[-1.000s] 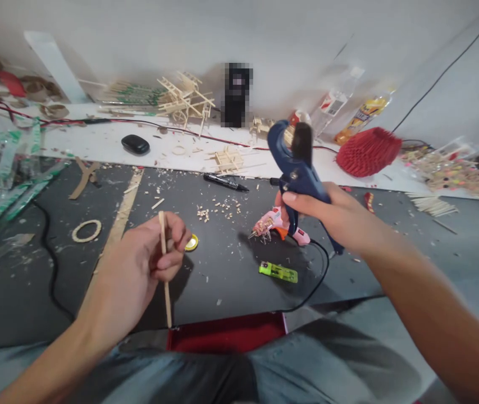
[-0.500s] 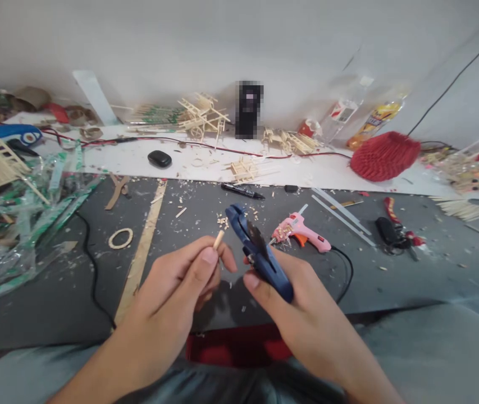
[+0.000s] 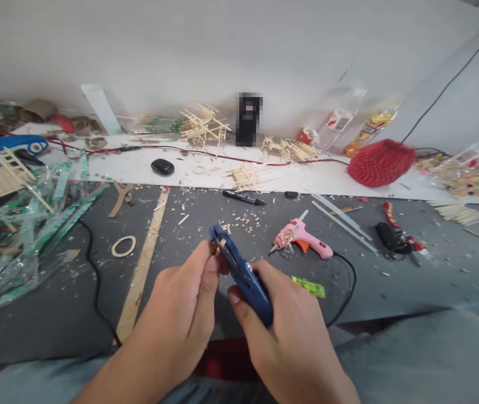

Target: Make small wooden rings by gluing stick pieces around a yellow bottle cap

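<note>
My left hand (image 3: 195,286) is closed, pinching a thin wooden stick (image 3: 222,243) whose tip lies at the jaws of a blue hand cutter (image 3: 245,280). My right hand (image 3: 283,314) wraps round the handles of this cutter, its jaws pointing up and left. Most of the stick is hidden by my left fingers. Just beyond the jaws, small cut wood bits (image 3: 243,223) lie scattered on the dark table (image 3: 205,210). Right of the cutter rests a pink glue gun (image 3: 302,237) with wood bits on it.
A bright green item (image 3: 310,287) lies beside my right hand. Behind are a black marker (image 3: 244,197), a small stick frame (image 3: 244,175) and a black mouse-like case (image 3: 162,166). Plastic wrappers (image 3: 28,224) crowd the left; keys (image 3: 395,238) and glue sticks (image 3: 342,221) lie right.
The cutter has moved left and down, bringing its jaws to the stick in my left hand. The green item beside my right hand has come into view.
</note>
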Tool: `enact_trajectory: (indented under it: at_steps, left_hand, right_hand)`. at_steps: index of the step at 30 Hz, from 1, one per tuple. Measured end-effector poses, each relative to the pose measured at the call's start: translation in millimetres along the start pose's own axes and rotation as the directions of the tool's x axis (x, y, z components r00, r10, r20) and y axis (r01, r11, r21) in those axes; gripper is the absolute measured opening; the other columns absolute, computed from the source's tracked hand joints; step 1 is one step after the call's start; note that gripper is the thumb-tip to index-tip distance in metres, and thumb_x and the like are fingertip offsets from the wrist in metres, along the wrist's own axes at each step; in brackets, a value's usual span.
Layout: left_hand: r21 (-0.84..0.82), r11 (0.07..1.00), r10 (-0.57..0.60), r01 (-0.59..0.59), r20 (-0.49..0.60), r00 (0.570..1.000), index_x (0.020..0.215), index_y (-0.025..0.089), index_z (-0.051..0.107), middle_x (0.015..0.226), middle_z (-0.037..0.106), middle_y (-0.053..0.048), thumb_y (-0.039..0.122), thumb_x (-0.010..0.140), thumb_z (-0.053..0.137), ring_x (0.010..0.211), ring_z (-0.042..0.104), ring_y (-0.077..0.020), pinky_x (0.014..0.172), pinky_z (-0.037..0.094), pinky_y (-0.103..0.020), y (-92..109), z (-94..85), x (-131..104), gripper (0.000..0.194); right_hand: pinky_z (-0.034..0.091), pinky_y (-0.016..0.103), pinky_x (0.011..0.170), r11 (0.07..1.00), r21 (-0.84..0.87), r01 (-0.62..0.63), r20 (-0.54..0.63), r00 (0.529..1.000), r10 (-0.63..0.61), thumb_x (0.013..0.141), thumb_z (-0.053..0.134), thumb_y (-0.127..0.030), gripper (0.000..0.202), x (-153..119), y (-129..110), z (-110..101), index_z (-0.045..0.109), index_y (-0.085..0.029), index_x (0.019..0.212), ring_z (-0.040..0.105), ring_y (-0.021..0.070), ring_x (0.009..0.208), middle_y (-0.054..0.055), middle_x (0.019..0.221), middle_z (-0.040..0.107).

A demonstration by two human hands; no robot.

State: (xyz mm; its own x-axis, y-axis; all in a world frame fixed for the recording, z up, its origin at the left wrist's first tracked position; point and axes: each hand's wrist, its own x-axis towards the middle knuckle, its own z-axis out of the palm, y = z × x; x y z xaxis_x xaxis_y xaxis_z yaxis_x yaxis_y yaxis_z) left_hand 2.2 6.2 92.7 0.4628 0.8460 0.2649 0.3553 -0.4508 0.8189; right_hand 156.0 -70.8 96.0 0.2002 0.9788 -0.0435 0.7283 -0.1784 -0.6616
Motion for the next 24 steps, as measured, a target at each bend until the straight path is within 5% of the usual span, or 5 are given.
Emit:
enact_trajectory:
  at_steps: [11,24]
  left_hand:
    - [0.168,0.979,0.132,-0.116,-0.082,0.988,0.078,0.029,0.047,0.049,0.054,0.01,0.015,0.104,0.039,0.033,0.051,-0.013,0.037,0.033,-0.025,-4,0.4,1,0.031]
    - [0.272,0.957,0.136,-0.099,-0.121,0.983,0.073,0.029,0.046,0.043,0.049,0.009,0.014,0.099,0.041,0.027,0.047,-0.0141,0.035,0.031,-0.027,-2,0.0,4,0.031]
  right_hand:
    - [0.029,0.034,0.053,0.99,-0.127,0.056,-0.197,0.977,-0.081,0.095,0.053,-0.034,0.017,-3,-1,20,0.049,-0.029,0.078,0.063,0.0243,0.053,-0.001,0.068,0.067]
    - [0.028,0.035,0.051,0.987,-0.134,0.09,-0.237,0.964,-0.121,0.099,0.051,-0.035,0.021,-1,-1,29,0.049,-0.029,0.078,0.063,0.0229,0.049,-0.001,0.063,0.064]
